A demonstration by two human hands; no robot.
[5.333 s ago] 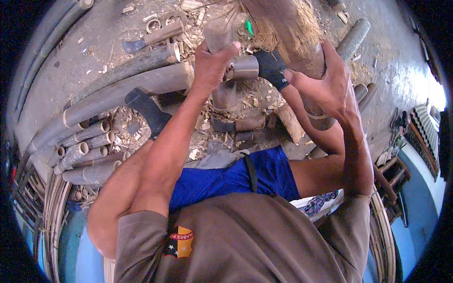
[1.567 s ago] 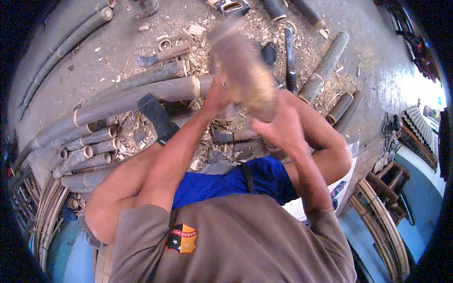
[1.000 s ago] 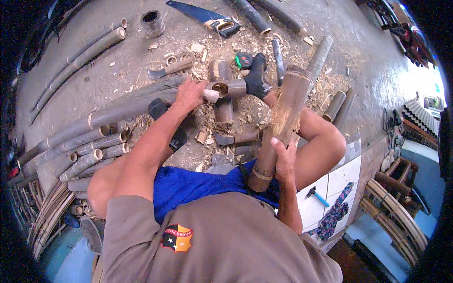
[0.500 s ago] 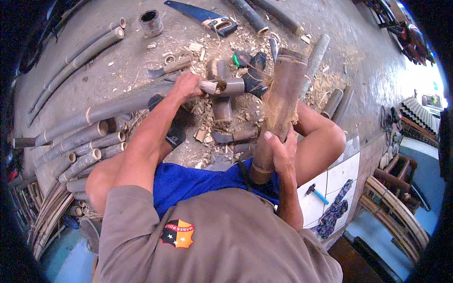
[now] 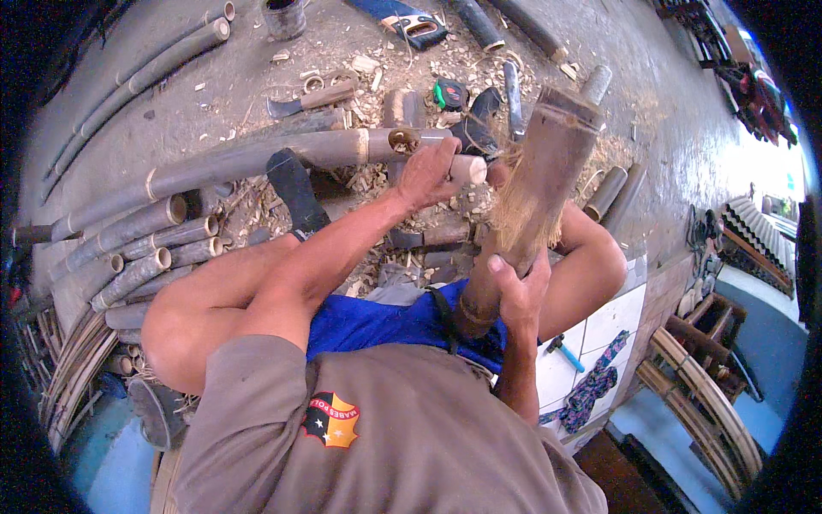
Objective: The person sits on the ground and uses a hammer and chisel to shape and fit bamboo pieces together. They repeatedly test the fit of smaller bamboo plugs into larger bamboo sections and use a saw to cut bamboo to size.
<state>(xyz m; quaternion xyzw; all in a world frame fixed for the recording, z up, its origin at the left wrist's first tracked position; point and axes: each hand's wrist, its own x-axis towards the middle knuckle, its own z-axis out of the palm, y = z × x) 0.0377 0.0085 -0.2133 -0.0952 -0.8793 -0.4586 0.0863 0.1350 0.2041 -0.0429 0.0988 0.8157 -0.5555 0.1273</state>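
My left hand (image 5: 428, 176) is closed round a wooden-handled tool, its pale round handle end (image 5: 468, 170) pointing right; the tool's other end is hidden. This hand is beside the near end of a long grey bamboo pole (image 5: 248, 163), which has an oval hole (image 5: 402, 140) cut in its upper side. My right hand (image 5: 518, 278) grips a thick bamboo mallet (image 5: 556, 141) by its narrower lower part. The mallet leans up and to the right, and loose fibres fray from its side. My dark-shod left foot (image 5: 295, 188) is against the pole.
A hooked blade with a wooden handle (image 5: 312, 98), a green and black tape measure (image 5: 449, 94) and a handsaw (image 5: 402, 21) lie among wood chips. Cut bamboo pieces (image 5: 163, 227) are stacked at left. A blue-handled hammer (image 5: 567, 353) lies on white tiles at right.
My left hand has moved right with the tool, from left of the hole to the pole's end. The mallet has shifted slightly right, still in my right hand. The view has shifted a little.
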